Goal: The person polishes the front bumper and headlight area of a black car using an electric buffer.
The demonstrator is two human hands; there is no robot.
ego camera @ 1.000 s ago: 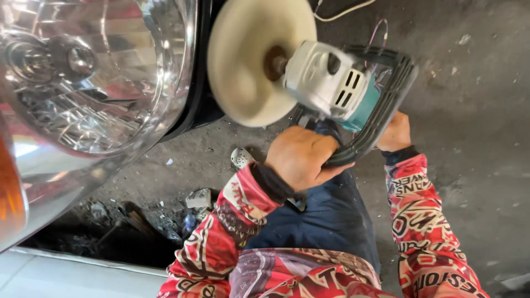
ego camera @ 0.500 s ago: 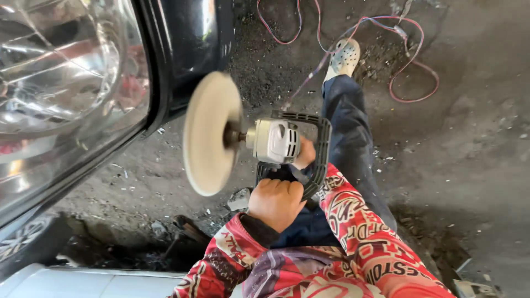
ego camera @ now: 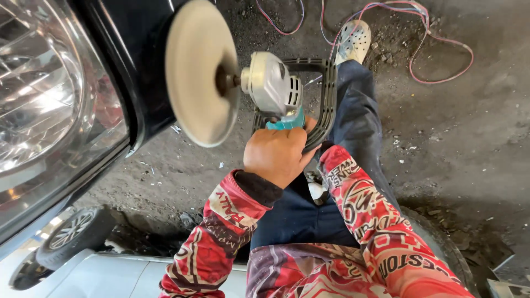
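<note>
My left hand (ego camera: 276, 154) grips the grey loop handle (ego camera: 329, 94) of a polishing machine with a silver head (ego camera: 270, 83) and teal body. Its round cream pad (ego camera: 201, 72) stands on edge against the dark car body (ego camera: 132, 60), just right of the clear headlight (ego camera: 49, 105). My right hand is hidden behind the left hand and the tool; only its red patterned sleeve (ego camera: 359, 198) shows, running up to the handle. Both arms wear red printed sleeves.
My leg in dark blue trousers (ego camera: 359, 121) stretches out over dirty concrete, ending in a white perforated shoe (ego camera: 353, 41). Pink and blue cables (ego camera: 436, 49) loop on the ground at the top. A shiny silver panel (ego camera: 99, 276) reflects a wheel at bottom left.
The view has swung and the polisher has moved up and left; its pad now sits against the dark panel beside the headlight instead of hanging away from the car.
</note>
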